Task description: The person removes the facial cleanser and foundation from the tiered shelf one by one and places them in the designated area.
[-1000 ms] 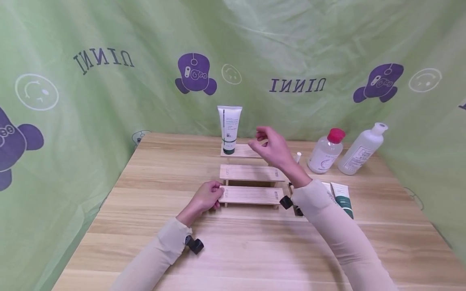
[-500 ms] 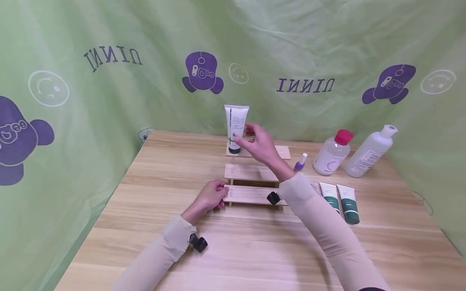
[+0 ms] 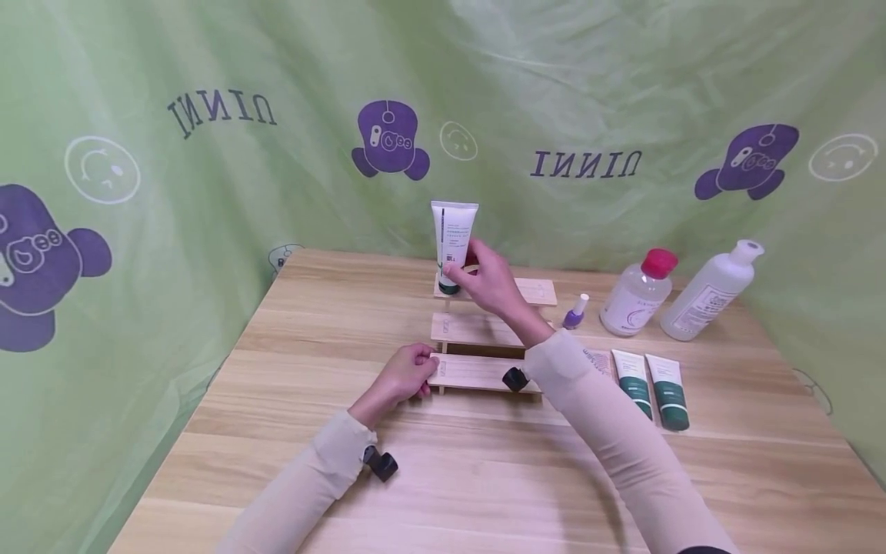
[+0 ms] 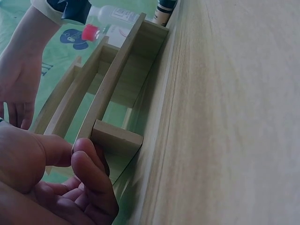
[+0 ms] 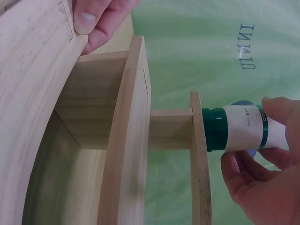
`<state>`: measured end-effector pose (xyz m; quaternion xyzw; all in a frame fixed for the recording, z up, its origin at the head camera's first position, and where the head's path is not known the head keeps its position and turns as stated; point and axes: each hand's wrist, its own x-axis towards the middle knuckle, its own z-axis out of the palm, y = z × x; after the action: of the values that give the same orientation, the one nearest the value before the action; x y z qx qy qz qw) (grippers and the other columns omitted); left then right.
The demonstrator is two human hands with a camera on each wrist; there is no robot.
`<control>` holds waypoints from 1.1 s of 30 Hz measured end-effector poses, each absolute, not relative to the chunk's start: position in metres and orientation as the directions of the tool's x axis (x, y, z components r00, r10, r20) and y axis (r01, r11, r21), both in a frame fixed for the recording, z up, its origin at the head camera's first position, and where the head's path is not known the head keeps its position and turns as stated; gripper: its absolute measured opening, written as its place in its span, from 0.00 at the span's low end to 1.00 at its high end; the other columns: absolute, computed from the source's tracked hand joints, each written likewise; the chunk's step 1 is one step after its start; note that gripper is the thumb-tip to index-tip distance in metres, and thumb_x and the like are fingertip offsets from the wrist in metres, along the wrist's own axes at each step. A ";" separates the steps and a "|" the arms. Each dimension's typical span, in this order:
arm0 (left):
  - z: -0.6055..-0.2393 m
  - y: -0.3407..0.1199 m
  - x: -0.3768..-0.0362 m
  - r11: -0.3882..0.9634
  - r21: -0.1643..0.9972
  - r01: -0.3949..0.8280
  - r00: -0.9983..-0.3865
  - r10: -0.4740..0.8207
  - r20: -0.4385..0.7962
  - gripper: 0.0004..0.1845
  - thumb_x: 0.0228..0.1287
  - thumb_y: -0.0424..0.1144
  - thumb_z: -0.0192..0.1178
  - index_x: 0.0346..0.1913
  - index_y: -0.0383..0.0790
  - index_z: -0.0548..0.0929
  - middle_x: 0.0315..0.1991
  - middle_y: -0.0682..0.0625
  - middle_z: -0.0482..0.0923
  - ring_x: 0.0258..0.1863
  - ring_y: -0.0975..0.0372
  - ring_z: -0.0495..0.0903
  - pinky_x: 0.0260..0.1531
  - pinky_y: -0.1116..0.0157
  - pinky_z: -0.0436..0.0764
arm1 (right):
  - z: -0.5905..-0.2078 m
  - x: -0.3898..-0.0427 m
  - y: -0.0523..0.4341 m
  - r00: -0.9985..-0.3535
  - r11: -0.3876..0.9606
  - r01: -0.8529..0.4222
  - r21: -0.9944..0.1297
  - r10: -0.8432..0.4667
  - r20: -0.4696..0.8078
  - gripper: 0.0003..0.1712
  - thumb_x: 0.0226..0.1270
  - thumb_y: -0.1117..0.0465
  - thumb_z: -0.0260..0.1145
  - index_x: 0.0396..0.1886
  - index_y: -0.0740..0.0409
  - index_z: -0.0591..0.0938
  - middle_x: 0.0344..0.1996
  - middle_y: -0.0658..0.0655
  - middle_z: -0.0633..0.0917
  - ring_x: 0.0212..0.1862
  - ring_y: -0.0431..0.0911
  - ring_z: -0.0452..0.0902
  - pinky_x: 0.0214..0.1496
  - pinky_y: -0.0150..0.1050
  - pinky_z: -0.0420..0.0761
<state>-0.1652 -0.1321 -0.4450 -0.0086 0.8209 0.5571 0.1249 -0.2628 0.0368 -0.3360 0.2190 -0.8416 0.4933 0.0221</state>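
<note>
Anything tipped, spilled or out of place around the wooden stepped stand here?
Nothing stands out. The white tube stands upright on its dark green cap on the top step of the stepped stand, with the right hand gripping it and the left hand pinching the lowest step's end. Two tubes lie flat on the table; no spill shows.

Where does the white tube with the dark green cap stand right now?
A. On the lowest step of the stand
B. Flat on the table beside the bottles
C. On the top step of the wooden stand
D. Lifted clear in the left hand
C: the white tube stands cap-down on the top step of the wooden stand, with the right hand around it.
</note>
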 end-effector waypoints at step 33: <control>-0.447 -0.133 -0.167 0.390 0.906 -0.163 -0.964 0.133 -0.231 0.20 0.70 0.36 0.55 0.60 0.28 0.74 0.25 0.46 0.78 0.15 0.61 0.76 0.14 0.67 0.79 | -0.337 -0.221 0.091 -0.889 0.369 -0.442 -0.817 -0.303 0.344 0.26 0.66 0.58 0.68 0.60 0.65 0.73 0.49 0.65 0.82 0.50 0.56 0.80 0.52 0.46 0.83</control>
<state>-0.1673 -0.1325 -0.4467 -0.0091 0.8228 0.5522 0.1340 -0.2205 0.0911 -0.3373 0.2258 -0.8247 0.5141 0.0679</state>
